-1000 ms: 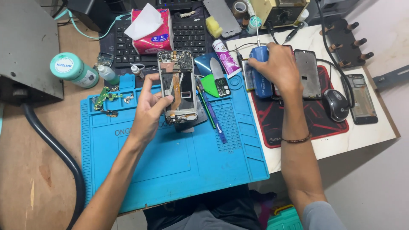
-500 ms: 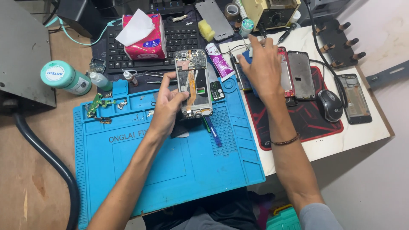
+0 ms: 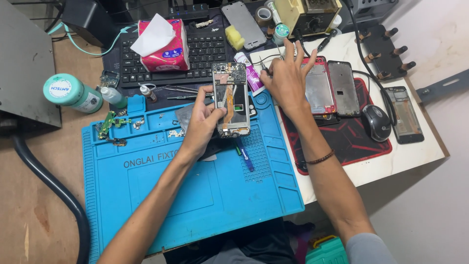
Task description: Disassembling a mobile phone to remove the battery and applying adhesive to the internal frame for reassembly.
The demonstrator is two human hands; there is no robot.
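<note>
My left hand (image 3: pixel 201 123) holds an opened phone (image 3: pixel 231 100) upright over the top edge of the blue work mat (image 3: pixel 195 195), back side facing me with its boards and flex cables exposed. My right hand (image 3: pixel 288 80) is just right of the phone, over the edge of the white table. Its thumb and forefinger pinch thin metal tweezers (image 3: pixel 264 66) while the other fingers fan out. The tweezer tips are beside a white and purple tube (image 3: pixel 250 73).
A keyboard (image 3: pixel 205 49) and a pink tissue pack (image 3: pixel 163 44) lie behind the mat. Two opened phones (image 3: pixel 332 88), a mouse (image 3: pixel 377 122) and another phone (image 3: pixel 403 115) are at the right. A green-capped bottle (image 3: pixel 73 93), small green boards (image 3: pixel 110 122) and a blue tool (image 3: pixel 244 154) are around the mat.
My right hand left the blue object by the phones on the red pad, moved left and now pinches the tweezers. My left hand kept holding the opened phone.
</note>
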